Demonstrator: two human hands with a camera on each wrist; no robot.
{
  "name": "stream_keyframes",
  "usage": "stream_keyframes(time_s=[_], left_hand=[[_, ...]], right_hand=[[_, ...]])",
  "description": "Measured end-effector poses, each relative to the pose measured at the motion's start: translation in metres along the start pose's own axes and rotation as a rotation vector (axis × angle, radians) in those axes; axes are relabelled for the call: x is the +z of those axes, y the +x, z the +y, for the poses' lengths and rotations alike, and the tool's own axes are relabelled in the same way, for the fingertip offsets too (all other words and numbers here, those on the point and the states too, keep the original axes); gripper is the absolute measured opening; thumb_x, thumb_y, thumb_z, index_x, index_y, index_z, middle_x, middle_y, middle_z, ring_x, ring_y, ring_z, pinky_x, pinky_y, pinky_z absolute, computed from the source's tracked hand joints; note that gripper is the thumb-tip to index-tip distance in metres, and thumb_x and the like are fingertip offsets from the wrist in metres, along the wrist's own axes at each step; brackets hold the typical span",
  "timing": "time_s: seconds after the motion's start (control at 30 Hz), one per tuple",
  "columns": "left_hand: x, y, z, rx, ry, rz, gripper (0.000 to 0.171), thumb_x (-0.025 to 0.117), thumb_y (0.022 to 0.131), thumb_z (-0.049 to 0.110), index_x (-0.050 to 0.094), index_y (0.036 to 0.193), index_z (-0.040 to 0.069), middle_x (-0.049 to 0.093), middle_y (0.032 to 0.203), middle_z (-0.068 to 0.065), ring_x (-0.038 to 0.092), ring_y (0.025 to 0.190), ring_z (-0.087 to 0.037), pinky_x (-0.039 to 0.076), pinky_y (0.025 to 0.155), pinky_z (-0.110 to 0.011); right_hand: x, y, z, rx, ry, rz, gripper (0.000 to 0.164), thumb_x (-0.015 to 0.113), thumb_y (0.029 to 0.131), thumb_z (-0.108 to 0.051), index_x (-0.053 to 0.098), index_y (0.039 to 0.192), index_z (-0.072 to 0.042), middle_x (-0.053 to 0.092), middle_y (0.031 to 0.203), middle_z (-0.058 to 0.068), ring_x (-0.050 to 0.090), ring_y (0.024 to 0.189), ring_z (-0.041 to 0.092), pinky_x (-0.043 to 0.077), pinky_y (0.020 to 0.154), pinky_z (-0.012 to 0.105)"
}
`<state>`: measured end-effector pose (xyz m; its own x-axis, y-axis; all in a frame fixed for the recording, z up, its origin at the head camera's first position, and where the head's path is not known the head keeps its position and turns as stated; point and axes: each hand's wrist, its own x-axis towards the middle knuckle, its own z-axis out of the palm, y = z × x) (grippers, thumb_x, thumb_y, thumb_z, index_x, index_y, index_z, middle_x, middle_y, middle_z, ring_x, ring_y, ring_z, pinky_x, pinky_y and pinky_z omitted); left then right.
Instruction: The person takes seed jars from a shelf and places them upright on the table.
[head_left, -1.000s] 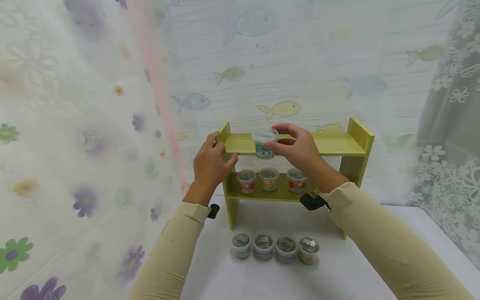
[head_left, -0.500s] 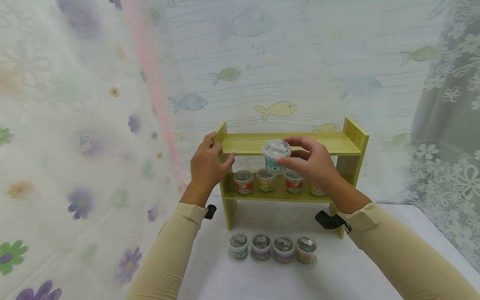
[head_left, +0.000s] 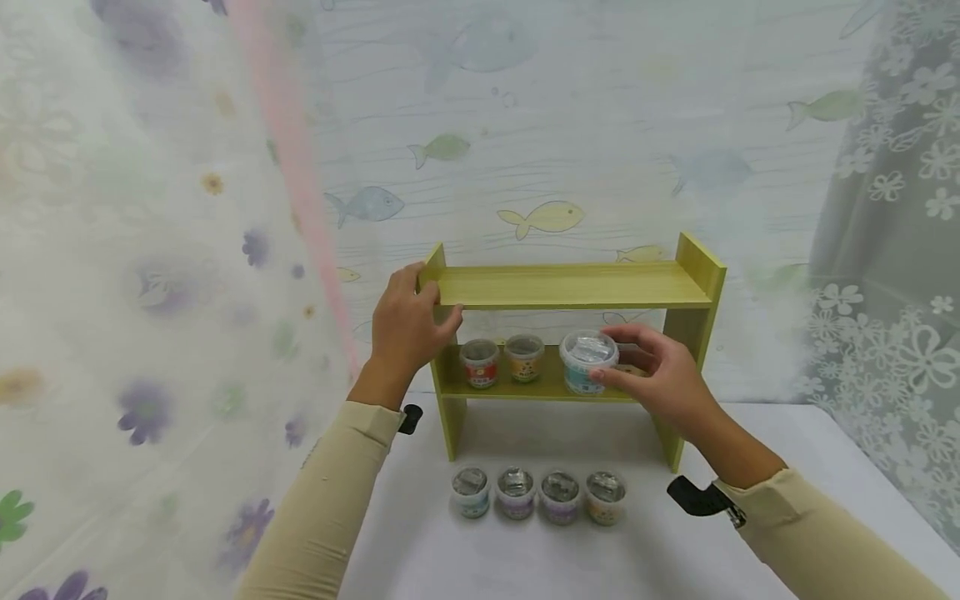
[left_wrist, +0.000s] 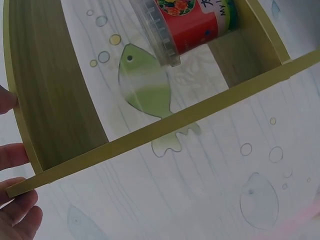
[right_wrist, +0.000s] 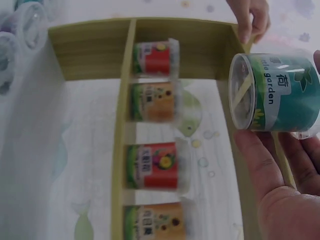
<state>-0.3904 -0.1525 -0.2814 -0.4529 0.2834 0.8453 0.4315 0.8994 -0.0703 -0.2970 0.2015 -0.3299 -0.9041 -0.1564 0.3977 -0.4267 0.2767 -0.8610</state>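
My right hand (head_left: 667, 379) pinches a small teal-labelled plastic tub (head_left: 585, 371) with a clear lid between thumb and fingers, in front of the middle shelf. The right wrist view shows the printed side of this teal tub (right_wrist: 287, 95) close up, with "garden" on it. My left hand (head_left: 405, 325) grips the upper left corner of the yellow-green wooden rack (head_left: 577, 287), fingers around the board edge. On the middle shelf stand a red-labelled tub (head_left: 480, 367) and an orange-labelled tub (head_left: 525, 362); another red tub (right_wrist: 157, 165) and orange tub (right_wrist: 157, 220) appear in the right wrist view.
In front of the rack, several foil-topped tubs stand in a row on the white tabletop (head_left: 540, 558), from a blue one (head_left: 470, 493) to an orange one (head_left: 605, 498). A fish-print curtain (head_left: 570, 133) hangs behind, a flowered one (head_left: 180, 333) to the left.
My right hand has carried the teal tub down and to the right, from the upper shelf's front edge to before the middle shelf. My left hand stays on the rack's corner.
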Motion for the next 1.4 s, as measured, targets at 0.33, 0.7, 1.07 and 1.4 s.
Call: stream_keyframes(time_s=[0.33,0.7,1.07,1.4], left_hand=[[-0.001,0.009,0.002,0.102,0.070,-0.087,0.033,0.070,0.092,0.042,0.070,0.092,0.009,0.057,0.140,-0.026,0.051,0.134,-0.042,0.046,0.112,-0.050],[-0.010,0.020,0.003,0.128,0.153,-0.189,0.032,0.067,0.093,0.045,0.077,0.098,0.015,0.063,0.137,-0.022,0.056,0.131,-0.039,0.046,0.110,-0.055],[-0.013,0.016,0.005,0.088,0.175,-0.287,0.033,0.062,0.099,0.051,0.078,0.113,0.025,0.079,0.113,-0.002,0.045,0.147,-0.031,0.038,0.117,-0.053],[-0.014,0.016,0.009,0.071,0.187,-0.297,0.033,0.062,0.100,0.048,0.077,0.116,0.023,0.079,0.110,-0.004,0.044,0.148,-0.032,0.035,0.120,-0.052]], right_hand=[[-0.009,-0.039,0.035,0.084,-0.091,0.026,0.060,0.084,0.088,-0.036,0.059,0.139,-0.018,0.060,0.138,0.008,0.067,0.118,0.023,0.060,0.083,0.024],[-0.018,-0.074,0.086,0.188,-0.080,0.075,0.062,0.080,0.091,-0.037,0.056,0.144,-0.014,0.057,0.141,0.012,0.061,0.113,-0.009,0.061,0.082,0.024],[-0.016,-0.098,0.125,0.292,-0.119,0.104,0.069,0.082,0.088,-0.043,0.054,0.145,-0.013,0.057,0.144,0.012,0.062,0.104,-0.013,0.061,0.082,0.026],[-0.014,-0.110,0.150,0.358,-0.129,0.108,0.074,0.083,0.087,-0.043,0.053,0.146,-0.012,0.056,0.147,0.016,0.069,0.111,0.002,0.062,0.082,0.027]])
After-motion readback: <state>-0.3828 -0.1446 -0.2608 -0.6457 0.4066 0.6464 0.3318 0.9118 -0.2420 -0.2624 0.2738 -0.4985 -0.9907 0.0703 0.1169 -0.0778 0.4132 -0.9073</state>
